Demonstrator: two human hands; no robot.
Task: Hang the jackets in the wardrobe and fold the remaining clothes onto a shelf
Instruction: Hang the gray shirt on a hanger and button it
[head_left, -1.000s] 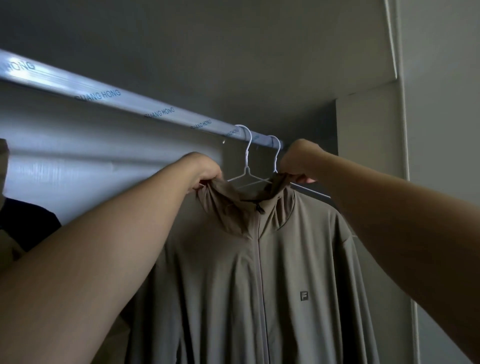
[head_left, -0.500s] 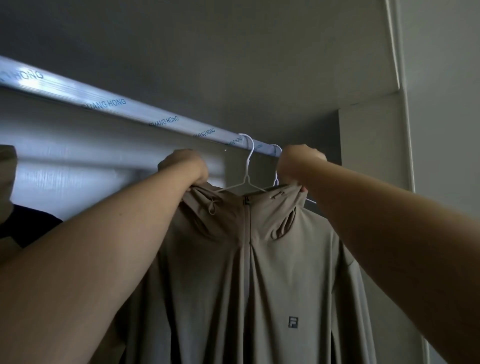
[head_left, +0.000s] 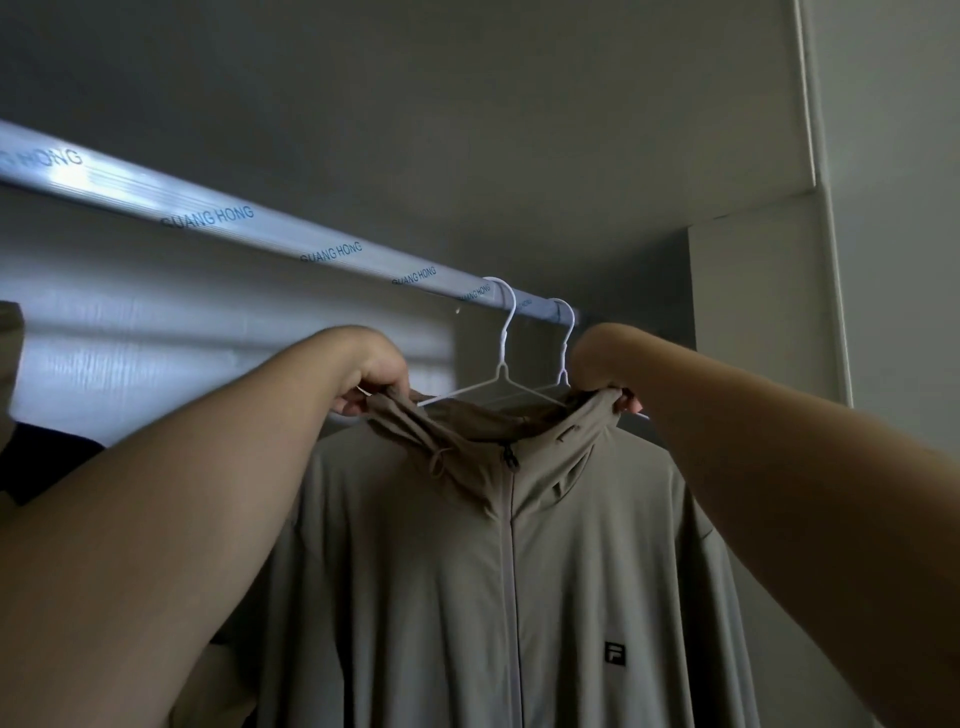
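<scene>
- Head view: beige jacket (head_left: 467, 597), zip closed, hangs on a white wire hanger (head_left: 501, 364) hooked over the wardrobe rail (head_left: 260, 228), near the rail's right end.
- Left hand (head_left: 371, 371): fingers curled, pinching the left edge of the jacket's collar.
- Right hand (head_left: 597, 358): fingers curled round the collar's right edge — fabric drawn taut between both hands.
- Second hanger (head_left: 563, 353): hooked just beside the first; its load, if any, is hidden.
- Dark garment (head_left: 47, 467): far left — partly behind the left forearm.
</scene>
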